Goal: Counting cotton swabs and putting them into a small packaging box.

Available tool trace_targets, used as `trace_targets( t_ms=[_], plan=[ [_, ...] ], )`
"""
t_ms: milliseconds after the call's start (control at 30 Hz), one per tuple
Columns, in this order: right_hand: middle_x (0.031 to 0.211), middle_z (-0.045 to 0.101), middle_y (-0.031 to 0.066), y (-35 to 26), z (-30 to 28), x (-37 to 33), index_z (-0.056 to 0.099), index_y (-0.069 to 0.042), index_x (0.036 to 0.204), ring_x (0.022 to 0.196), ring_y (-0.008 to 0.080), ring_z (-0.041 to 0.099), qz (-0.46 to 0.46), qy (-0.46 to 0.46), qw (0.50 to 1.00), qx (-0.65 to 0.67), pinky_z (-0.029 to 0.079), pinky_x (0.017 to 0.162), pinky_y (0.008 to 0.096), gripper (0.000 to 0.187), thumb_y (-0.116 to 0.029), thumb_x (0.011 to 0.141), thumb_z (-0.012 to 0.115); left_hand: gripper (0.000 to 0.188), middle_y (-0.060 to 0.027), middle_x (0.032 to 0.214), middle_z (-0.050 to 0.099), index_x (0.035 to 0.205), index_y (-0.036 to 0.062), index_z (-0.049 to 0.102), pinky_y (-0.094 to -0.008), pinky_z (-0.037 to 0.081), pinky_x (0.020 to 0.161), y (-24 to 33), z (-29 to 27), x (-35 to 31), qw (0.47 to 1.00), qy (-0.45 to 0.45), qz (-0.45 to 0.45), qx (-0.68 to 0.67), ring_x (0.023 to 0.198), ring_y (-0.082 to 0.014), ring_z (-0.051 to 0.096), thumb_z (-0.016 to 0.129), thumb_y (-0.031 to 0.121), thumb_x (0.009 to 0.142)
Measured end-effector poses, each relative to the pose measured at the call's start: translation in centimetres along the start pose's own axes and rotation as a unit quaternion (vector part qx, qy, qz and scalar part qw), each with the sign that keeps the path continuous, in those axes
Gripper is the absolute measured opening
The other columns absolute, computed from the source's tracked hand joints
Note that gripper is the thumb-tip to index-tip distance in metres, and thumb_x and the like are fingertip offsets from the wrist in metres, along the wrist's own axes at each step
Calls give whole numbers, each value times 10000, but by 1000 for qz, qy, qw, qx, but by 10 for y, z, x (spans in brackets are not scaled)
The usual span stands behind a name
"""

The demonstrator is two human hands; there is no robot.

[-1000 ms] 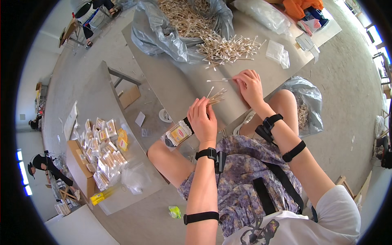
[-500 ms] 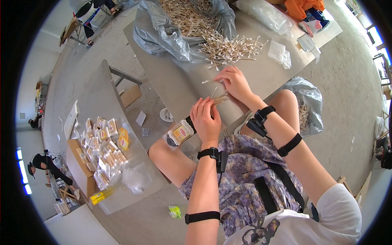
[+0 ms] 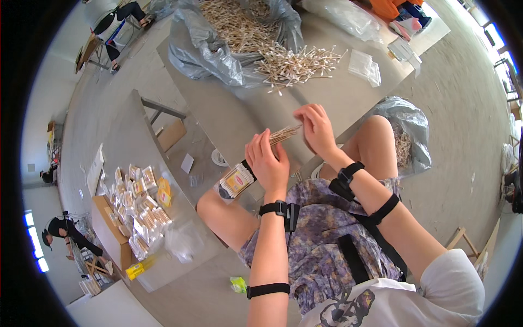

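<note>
My left hand (image 3: 267, 166) is closed around a bundle of cotton swabs (image 3: 283, 134), whose tips stick out toward the right. Below that hand, over my left knee, a clear packet of cotton swabs (image 3: 235, 182) with a yellow and red label lies beside a black band. My right hand (image 3: 317, 129) is curled with its fingers drawn together, close to the bundle's free ends. Whatever it pinches is hidden and slightly blurred. Beyond both hands, a loose pile of cotton swabs (image 3: 299, 65) spills onto the metal table (image 3: 218, 109).
A grey plastic bag (image 3: 190, 57) full of swabs stands at the table's far side. Flat clear bags (image 3: 364, 68) lie to its right. At left, another table holds filled packets (image 3: 143, 191) and a cardboard box (image 3: 111, 229). Another grey bag (image 3: 417, 122) sits beside my right knee.
My right hand has moved down and slightly right, away from the pile and nearer the bundle. The swab visible in its fingers no longer shows clearly. The bundle's swabs now lie closer together.
</note>
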State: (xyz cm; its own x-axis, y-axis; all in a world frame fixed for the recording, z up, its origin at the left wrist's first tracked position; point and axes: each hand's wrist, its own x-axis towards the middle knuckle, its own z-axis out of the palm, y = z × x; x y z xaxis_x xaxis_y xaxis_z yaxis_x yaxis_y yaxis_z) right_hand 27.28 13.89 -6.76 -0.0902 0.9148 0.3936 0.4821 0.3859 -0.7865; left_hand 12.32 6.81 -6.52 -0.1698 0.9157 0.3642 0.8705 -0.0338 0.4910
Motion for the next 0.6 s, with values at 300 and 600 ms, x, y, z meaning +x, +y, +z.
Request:
trace_targets(
  t_ms=[300,600],
  plan=[
    [1012,597,116,-3,7,-1,619,-43,1029,998,326,572,-7,36,999,-15,491,867,422,246,64,816,558,747,-234,1577,314,1504,-70,301,-527,218,1195,21,16,-4,981,-94,66,156,1482,-377,270,510,429,989],
    [1042,595,104,-3,5,-1,609,-46,1042,1020,316,574,-9,40,999,-25,491,893,409,276,65,794,560,882,-271,1591,247,1523,-95,217,-533,201,1200,7,24,31,971,-118,62,199,1500,-389,209,458,561,983]
  ],
)
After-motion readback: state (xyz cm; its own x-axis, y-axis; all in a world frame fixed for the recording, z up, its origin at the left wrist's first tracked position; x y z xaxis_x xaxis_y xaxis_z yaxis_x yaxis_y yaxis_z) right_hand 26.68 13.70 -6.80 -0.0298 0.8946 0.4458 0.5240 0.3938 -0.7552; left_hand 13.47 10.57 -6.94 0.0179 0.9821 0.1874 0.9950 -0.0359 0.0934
